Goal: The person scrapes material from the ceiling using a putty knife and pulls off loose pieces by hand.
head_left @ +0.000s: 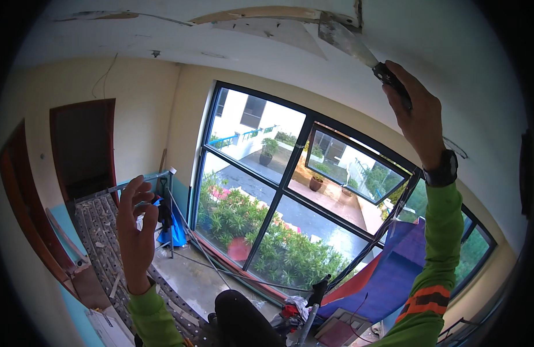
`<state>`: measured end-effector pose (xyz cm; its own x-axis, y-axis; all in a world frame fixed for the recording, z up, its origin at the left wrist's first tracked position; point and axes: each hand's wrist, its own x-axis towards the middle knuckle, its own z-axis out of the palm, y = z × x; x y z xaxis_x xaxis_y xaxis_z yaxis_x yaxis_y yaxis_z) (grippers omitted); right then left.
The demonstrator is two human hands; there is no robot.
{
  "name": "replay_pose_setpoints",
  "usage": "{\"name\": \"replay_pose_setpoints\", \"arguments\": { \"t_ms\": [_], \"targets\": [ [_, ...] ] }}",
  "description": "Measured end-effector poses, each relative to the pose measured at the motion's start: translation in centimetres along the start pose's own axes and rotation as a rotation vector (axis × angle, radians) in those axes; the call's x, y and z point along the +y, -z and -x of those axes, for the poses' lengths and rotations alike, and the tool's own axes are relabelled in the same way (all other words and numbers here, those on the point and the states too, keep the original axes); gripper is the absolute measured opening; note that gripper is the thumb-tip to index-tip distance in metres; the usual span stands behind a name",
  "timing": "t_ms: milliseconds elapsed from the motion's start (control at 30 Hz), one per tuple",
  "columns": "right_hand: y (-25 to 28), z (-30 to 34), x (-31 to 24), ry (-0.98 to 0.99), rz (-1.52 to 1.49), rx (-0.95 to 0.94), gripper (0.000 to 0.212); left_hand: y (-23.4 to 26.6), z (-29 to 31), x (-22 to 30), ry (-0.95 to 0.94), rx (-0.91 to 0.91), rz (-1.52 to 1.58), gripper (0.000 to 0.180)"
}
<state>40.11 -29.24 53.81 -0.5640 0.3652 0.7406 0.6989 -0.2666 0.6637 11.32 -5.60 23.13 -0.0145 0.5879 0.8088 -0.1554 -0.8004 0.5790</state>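
Raised overhead, my right hand [418, 110] is wrapped round the black handle of a putty knife [349, 41]. Its broad, stained metal blade reaches up to the damaged strip [261, 14] of the ceiling, where brown material shows through. Beside the blade, a pale loose flap [278, 36] hangs from the ceiling [145, 32]. My left hand [137, 231] is held up at the left, fingers bent and apart, with nothing in it. It touches nothing that I can see.
A perforated metal platform [99, 225] with debris lies below left, with a pipe rail [122, 184] at its far end. Large black-framed windows [281, 191] fill the far wall, one pane tilted out. Blue-purple sheeting [388, 272] hangs at the right. Loose wires [106, 75] dangle at the left.
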Motion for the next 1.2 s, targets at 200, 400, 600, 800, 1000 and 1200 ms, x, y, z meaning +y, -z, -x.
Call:
{"name": "replay_pose_setpoints", "arguments": {
  "t_ms": [200, 400, 600, 800, 1000, 1200],
  "targets": [
    [0.2, -0.9, -1.5, 0.043, 0.124, 0.051, 0.036, 0.5, -0.2, -0.2, 0.086, -0.013, 0.045, 0.05],
    [-2.0, -5.3, -5.4, 0.13, 0.383, -0.095, 0.032, 0.7, -0.3, -0.8, 0.052, 0.001, 0.026, 0.045],
    [-1.6, -3.0, -3.9, -0.05, -0.032, -0.095, 0.033, 1.5, -0.7, -0.7, 0.103, 0.024, -0.022, 0.046],
    [1.4, -1.2, -2.6, -0.01, 0.015, -0.097, 0.038, 2.1, -0.8, -2.0, 0.061, 0.068, 0.039, 0.047],
    [1.6, -1.4, -4.4, -0.093, 0.068, -0.096, 0.034, 1.5, -0.8, -1.4, 0.083, 0.017, 0.014, 0.046],
    [1.5, -1.4, -3.9, -0.033, 0.056, -0.068, 0.033, 1.6, -0.6, -1.5, 0.07, 0.011, -0.02, 0.045]
  ]
}}
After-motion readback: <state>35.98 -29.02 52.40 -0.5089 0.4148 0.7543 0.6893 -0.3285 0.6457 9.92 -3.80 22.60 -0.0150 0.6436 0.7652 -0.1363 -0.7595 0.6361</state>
